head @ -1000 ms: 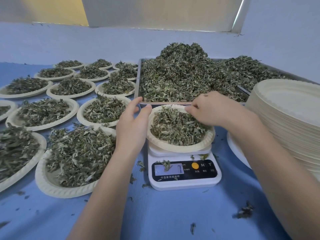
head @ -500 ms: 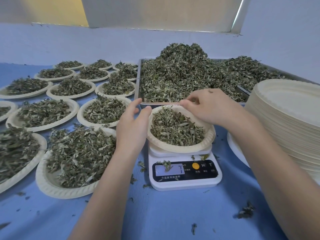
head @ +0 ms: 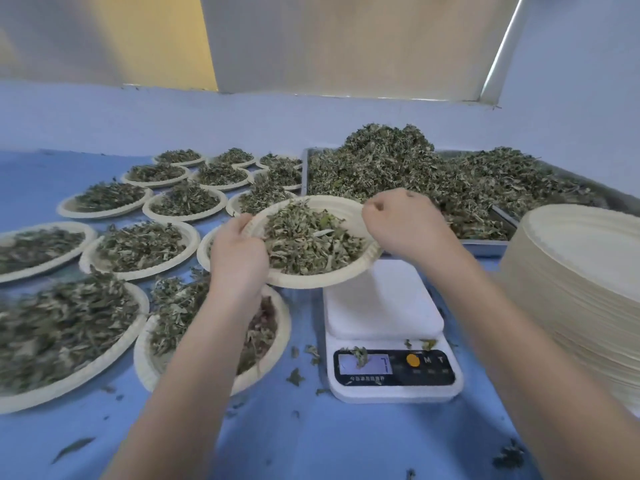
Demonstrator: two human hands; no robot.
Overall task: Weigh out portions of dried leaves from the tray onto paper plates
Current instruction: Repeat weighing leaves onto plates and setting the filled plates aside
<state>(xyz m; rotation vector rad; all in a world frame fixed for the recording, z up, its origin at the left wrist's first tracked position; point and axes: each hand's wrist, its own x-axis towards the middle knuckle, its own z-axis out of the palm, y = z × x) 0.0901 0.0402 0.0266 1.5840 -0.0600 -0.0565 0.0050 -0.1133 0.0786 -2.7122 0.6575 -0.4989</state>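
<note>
I grip the filled plate (head: 313,242) mid-frame, clear of the scale (head: 388,323): left hand (head: 239,258) and right hand (head: 401,220) pinch opposite rims. Weighing looks done; next, set it among filled plates (head: 138,245) at left.

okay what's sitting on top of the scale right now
Nothing rests on the scale's white platform; the held plate overhangs its far corner. Leaf bits partly cover the display.

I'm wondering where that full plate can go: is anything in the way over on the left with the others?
The held plate, gripped by the left hand and right hand, hangs above filled plates. They crowd the nearer left side; bare blue table shows only farther back.
</note>
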